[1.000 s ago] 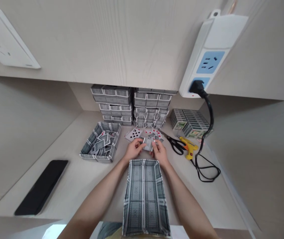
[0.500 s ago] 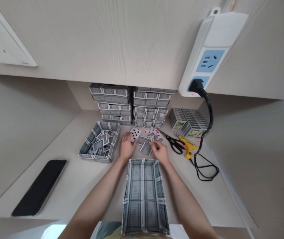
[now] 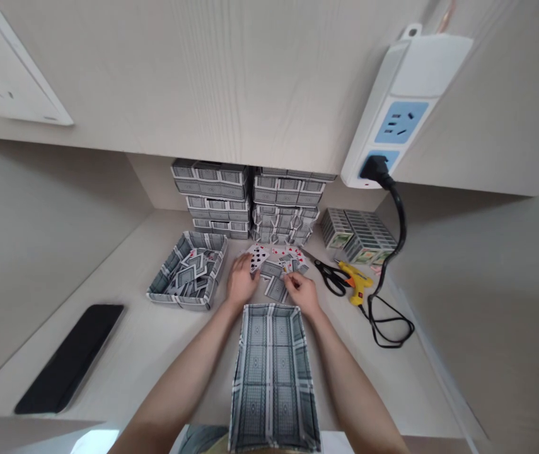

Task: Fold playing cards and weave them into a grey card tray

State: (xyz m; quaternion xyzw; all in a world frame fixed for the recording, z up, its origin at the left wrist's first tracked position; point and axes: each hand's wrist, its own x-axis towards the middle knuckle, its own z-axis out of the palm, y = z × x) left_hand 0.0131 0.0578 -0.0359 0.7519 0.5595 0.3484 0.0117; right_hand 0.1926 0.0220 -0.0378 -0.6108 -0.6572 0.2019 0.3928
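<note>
My left hand [image 3: 242,281] rests at the left of a loose pile of playing cards, its thumb apart from the fingers. Its fingertips touch the edge of a face-up card with black pips [image 3: 258,255]. At the pile's right side, my right hand [image 3: 303,292] has thumb and forefinger pinched at a playing card [image 3: 286,267], partly hidden by the fingers. Grey-backed cards [image 3: 276,289] lie between the hands. An open box made of grey-backed cards [image 3: 272,372] stands between my forearms, with only its bare card lining showing inside.
Left of the hands stands a card-made tray [image 3: 156,295] holding many loose cards. Card-made boxes [image 3: 285,217] are stacked behind. On the right are black scissors [image 3: 333,277], a yellow glue gun [image 3: 359,280] with its cable, and packed decks [image 3: 361,233]. A black phone-like slab [image 3: 70,359] lies front left.
My left hand has shifted slightly down and left against the face-up card. The right hand stays pinched at nearly the same place. The view has tilted a little.
</note>
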